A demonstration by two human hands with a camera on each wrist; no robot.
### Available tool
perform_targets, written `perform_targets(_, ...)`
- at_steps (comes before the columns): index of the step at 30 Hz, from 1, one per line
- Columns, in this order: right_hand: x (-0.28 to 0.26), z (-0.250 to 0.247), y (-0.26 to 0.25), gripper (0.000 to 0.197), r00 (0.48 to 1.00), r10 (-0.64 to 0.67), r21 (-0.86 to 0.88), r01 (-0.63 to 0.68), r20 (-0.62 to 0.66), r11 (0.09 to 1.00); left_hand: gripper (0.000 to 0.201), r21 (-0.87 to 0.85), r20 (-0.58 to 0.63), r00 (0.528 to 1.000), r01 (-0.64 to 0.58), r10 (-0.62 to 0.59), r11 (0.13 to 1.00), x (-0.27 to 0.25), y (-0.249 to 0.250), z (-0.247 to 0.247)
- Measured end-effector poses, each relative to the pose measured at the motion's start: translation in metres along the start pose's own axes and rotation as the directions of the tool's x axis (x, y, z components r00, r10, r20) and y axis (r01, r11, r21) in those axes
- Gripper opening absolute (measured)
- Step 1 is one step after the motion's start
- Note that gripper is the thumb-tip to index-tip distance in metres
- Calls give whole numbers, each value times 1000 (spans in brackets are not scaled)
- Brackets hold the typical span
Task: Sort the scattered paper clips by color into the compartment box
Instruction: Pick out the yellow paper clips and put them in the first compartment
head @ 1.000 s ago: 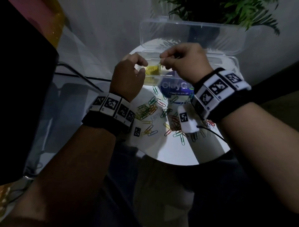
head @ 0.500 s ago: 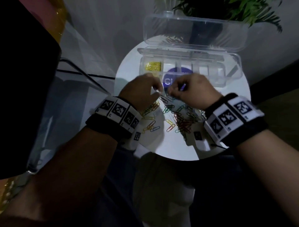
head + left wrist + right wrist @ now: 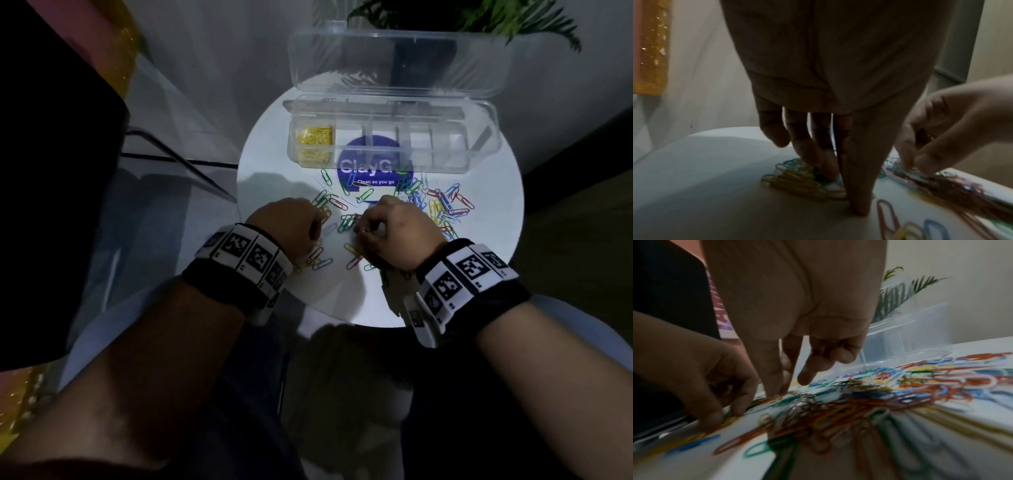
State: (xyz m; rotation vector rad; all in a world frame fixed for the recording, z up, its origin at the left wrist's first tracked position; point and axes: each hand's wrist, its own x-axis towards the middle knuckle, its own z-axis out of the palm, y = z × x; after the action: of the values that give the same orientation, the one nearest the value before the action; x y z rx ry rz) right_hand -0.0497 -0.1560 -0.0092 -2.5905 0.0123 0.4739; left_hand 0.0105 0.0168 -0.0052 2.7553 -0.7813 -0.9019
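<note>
Coloured paper clips [image 3: 442,209] lie scattered over the middle of a round white table [image 3: 496,246]. Behind them stands the clear compartment box [image 3: 479,137] with its lid up; yellow clips [image 3: 313,137] fill its leftmost compartment. Over the near part of the pile my left hand [image 3: 317,222] is lowered. Its fingertips [image 3: 828,172] press on a bunch of yellow clips [image 3: 797,183] and its thumb touches the table. Just to the right, my right hand [image 3: 359,233] pinches a clip against the table between thumb and forefinger [image 3: 777,392]; that clip's colour is unclear.
A blue round sticker [image 3: 373,168] lies partly under the box. A green plant [image 3: 479,17] stands behind the lid. To the left of the table there is a glass surface with a dark frame [image 3: 178,161]. My knees are under the table's near edge.
Both hands have come back from the yellow compartment of the box and lowered onto the clip pile, then moved a little nearer to me within it.
</note>
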Motion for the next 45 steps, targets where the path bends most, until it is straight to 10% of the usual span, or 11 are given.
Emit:
perform_targets(16, 1, 11, -12, 15, 995, 17, -81, -9, 96, 997, 8, 112, -69, 993, -86, 94, 990, -6, -4, 2)
perform_targets(26, -1, 7, -6, 7, 994, 18, 160, -1, -107, 987, 16, -5, 58, 996, -65, 65, 998, -16, -4, 12)
perform_targets(35, -15, 21, -15, 23, 977, -164, 61, 157, 139, 986, 11, 35, 7, 998, -59, 59, 998, -11, -11, 12)
perform_targets(45, -6, 51, -44, 31, 954, -145, 143, 110, 263, 984, 6, -377, -205, 979, -70, -9, 924, -7, -42, -8)
